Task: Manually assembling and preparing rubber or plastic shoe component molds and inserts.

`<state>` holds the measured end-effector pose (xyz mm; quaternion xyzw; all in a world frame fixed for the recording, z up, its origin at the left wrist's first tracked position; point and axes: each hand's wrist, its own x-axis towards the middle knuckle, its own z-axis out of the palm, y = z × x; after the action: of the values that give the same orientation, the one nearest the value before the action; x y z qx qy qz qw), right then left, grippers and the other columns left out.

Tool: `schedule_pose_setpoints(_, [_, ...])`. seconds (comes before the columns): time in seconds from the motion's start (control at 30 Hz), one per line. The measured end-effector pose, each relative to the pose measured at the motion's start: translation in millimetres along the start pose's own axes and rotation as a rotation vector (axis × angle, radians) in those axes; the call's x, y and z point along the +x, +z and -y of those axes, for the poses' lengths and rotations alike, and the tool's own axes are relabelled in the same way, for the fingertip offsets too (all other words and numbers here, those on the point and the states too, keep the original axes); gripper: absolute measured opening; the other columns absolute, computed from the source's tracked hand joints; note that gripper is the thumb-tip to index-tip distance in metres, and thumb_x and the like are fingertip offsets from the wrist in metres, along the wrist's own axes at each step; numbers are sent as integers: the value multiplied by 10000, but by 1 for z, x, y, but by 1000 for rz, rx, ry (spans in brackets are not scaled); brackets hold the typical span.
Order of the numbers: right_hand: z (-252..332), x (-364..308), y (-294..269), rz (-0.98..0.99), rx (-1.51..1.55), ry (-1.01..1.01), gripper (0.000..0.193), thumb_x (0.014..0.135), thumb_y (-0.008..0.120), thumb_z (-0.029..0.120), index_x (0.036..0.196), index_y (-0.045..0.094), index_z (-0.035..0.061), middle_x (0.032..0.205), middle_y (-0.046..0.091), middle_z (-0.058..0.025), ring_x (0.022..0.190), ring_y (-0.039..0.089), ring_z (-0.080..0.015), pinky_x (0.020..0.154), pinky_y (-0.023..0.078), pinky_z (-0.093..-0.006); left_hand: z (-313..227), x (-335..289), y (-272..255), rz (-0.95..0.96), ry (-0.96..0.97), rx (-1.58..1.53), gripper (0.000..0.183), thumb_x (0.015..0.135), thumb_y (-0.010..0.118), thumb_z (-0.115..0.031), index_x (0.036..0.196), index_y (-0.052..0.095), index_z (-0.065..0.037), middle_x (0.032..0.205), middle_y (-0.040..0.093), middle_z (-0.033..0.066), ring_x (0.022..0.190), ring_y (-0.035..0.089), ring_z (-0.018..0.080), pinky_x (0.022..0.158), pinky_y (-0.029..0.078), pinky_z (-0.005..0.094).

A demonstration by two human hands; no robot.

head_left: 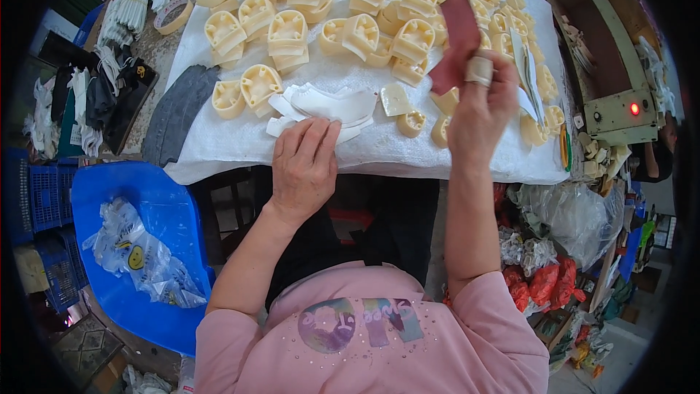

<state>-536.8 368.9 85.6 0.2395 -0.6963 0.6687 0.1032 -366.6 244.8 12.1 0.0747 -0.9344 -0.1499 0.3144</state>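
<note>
My right hand (pixel 477 113) is raised over the right part of the cloth, its fingers closed on a dark red curved strip (pixel 461 29) that points up and away. A beige wrap (pixel 479 71) covers one finger of that hand. My left hand (pixel 305 164) lies at the cloth's near edge, fingers together and bent over a small pile of white curved pieces (pixel 332 104); its thumb is hidden. Between the hands are a pale squarish piece (pixel 395 100) and a small cream heel-shaped block (pixel 411 124). Many more cream heel-shaped blocks (pixel 288 33) stand in rows beyond, some stacked.
White cloth (pixel 211 138) covers the table, with a dark grey curved sheet (pixel 171 113) at its left. A metal machine with a lit red lamp (pixel 634 109) stands right. A blue chair (pixel 138 175) holding a clear plastic bag (pixel 142 255) is at my left. Red bags (pixel 547 284) lie lower right.
</note>
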Motion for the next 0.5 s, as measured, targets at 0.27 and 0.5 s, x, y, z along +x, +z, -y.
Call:
schedule_pose_setpoints(0.27, [4, -61, -37, 334, -534, -727, 226, 630, 608, 33, 842, 531, 50, 950, 579, -99, 852, 559, -266, 722, 426, -400, -49, 8, -27, 88, -95, -388, 356, 811, 583, -110, 1144, 556, 12, 1001, 579, 150, 894, 559, 260, 798, 451, 358])
schedule_pose_setpoints(0.5, [-12, -78, -75, 309, -304, -435, 259, 655, 655, 4, 893, 558, 37, 983, 598, -105, 933, 571, -295, 833, 440, -401, -73, 6, -5, 123, -940, -1665, 415, 986, 385, -258, 1257, 446, 50, 807, 579, 70, 636, 498, 88, 497, 379, 230])
